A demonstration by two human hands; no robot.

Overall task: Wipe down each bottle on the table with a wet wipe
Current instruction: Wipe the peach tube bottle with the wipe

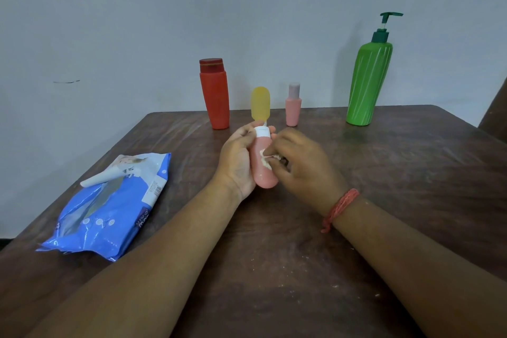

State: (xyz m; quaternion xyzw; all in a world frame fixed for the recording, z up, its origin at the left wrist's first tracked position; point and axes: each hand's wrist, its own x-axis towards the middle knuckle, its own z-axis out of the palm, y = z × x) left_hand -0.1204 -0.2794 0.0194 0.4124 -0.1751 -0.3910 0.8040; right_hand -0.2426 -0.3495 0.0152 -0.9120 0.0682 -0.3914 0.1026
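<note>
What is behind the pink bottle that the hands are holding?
Behind the held pink bottle stand a red bottle, a small pink bottle and, farther right, a green pump bottle. The table directly under the hands is covered.

Surface looked like dark worn wood, matt, streaked and dusty. Bottles were smooth plastic: pink bottle matt, green pump bottle slightly glossy. Wipes pack was shiny crinkled blue plastic film.
</note>
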